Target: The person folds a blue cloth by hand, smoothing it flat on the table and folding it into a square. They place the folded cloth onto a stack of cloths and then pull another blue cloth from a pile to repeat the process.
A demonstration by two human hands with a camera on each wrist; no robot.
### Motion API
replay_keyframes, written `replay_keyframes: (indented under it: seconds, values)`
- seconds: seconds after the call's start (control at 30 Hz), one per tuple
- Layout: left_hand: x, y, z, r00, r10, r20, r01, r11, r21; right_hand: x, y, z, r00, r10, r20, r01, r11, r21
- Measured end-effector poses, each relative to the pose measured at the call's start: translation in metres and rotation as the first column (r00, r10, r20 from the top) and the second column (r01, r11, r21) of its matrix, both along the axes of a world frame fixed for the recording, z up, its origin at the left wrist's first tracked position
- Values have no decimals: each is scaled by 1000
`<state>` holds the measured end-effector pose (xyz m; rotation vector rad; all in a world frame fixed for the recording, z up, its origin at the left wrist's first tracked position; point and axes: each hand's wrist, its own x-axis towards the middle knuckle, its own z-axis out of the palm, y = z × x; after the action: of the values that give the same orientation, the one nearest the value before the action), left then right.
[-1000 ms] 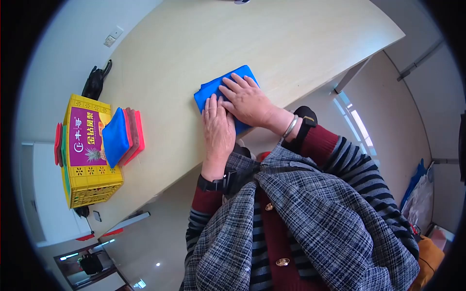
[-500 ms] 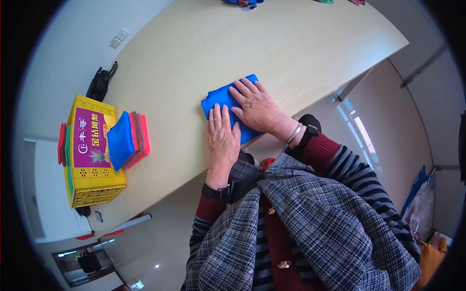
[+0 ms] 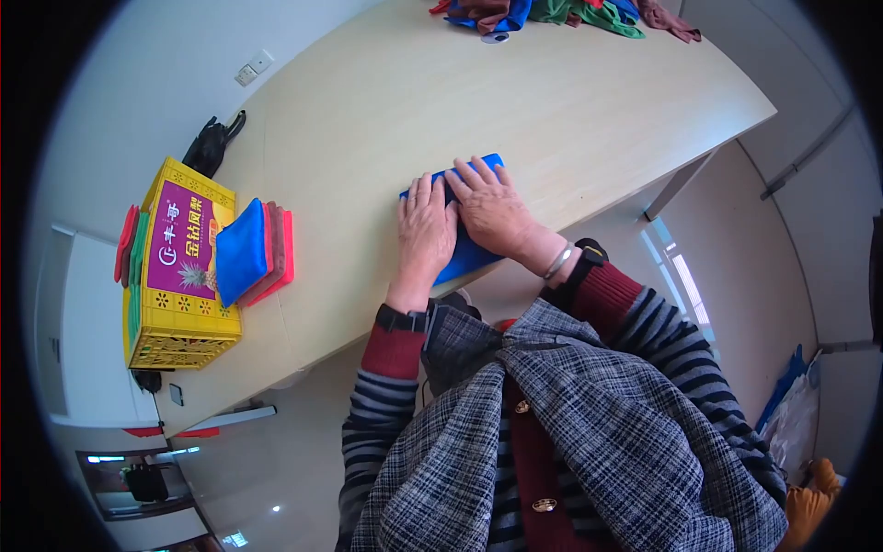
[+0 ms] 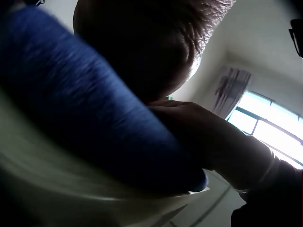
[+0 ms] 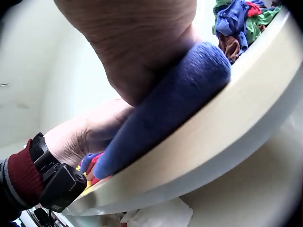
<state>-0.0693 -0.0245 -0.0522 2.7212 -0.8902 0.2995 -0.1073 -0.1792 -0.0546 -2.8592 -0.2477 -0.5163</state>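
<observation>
A folded blue cloth (image 3: 469, 260) lies at the table's near edge in the head view. Both hands rest flat on it, side by side: the left hand (image 3: 427, 230) on its left part, the right hand (image 3: 497, 210) on its upper right, fingers extended. In the left wrist view the cloth (image 4: 94, 109) shows as a thick rounded fold beneath the dark palm. The right wrist view has the cloth (image 5: 165, 113) along the table edge, under the right hand (image 5: 137, 42), with the left hand (image 5: 104, 125) behind it.
Left on the table stands a yellow box (image 3: 184, 331), with folded blue, brown and red cloths (image 3: 241, 250) against its side. Beyond it lies a black object (image 3: 212, 147). Crumpled coloured cloths (image 3: 589, 13) lie at the table's far side. A phone-like object (image 3: 177, 395) sits near the left edge.
The head view has shifted, bringing more of the crumpled cloths into sight. The left hand has moved closer beside the right hand; both remain on the blue cloth.
</observation>
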Motion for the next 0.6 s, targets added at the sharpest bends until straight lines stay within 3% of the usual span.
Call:
replay_keyframes:
  seconds: [0.1,0.27,0.4,0.6]
  values:
    - [14,-1,-27,1000,30,0,-30,999,-10,8,-5,-19,997,25,68,-26,999,19]
    - [9,-1,-27,996,82,-17,-83,996,-17,10,-5,-30,992,-10,126,1,997,73]
    - [9,-1,-33,996,90,-14,-91,993,-77,2,-10,-12,999,-49,-19,50,996,77]
    - [4,5,-31,991,127,-33,-129,988,-84,4,-17,-21,998,-54,-23,56,991,120]
